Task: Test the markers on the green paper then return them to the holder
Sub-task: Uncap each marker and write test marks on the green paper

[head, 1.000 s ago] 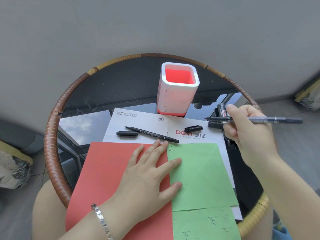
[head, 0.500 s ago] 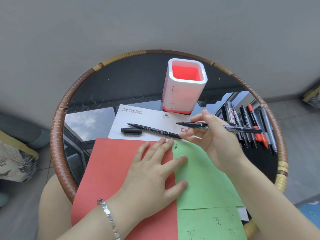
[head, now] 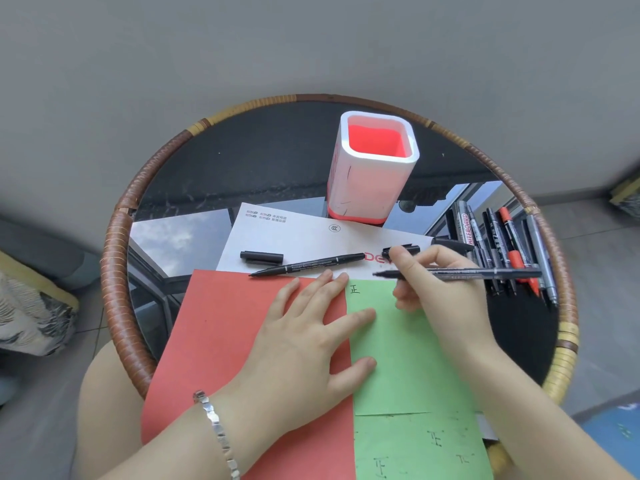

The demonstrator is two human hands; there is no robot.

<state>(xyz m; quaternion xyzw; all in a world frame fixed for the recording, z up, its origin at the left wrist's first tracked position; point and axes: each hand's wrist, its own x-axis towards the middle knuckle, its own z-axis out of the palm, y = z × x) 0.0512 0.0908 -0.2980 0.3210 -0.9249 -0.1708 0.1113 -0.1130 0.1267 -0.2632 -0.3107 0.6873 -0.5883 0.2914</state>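
My right hand [head: 434, 289] grips a black marker [head: 485, 273] that lies level, its uncapped tip pointing left just above the top edge of the green paper [head: 408, 355]. One character is written on the green paper's upper left. My left hand [head: 304, 344] rests flat with spread fingers across the seam between the red paper [head: 221, 341] and the green paper. A second uncapped black marker [head: 308, 264] lies on the white sheet [head: 277, 237]. The white holder [head: 374, 171] with a red inside stands upright at the back, with nothing showing inside it.
Two black caps [head: 261, 257] [head: 401, 250] lie on the white sheet. A row of several markers [head: 502, 247] lies at the right of the round rattan-rimmed glass table [head: 114, 271]. A second green sheet [head: 415, 448] with written marks sits nearest me.
My right hand brought the marker from the table's right side leftward and down to the green paper's top edge. The view shifted, bringing the marker row into sight. My left hand stayed put.
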